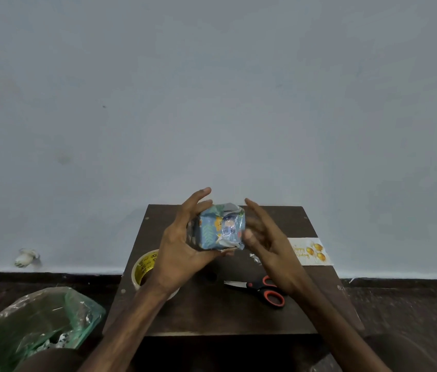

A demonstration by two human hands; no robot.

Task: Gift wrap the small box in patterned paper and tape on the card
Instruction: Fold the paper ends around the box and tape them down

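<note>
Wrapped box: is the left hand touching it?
Touching. Head view shows the left hand holding the wrapped box, thumb under it, fingers against its left side.

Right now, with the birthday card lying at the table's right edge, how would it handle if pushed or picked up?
The card looks thin and flat, so likely light and bendy, hard to pinch off the table. It lies by the edge, so a push would probably slide it off.

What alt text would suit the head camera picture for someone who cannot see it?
A person's left hand holds a small box wrapped in blue patterned paper above a dark table, the open right hand beside it. On the table lie scissors, a tape roll and a card with gold balloons.
</note>
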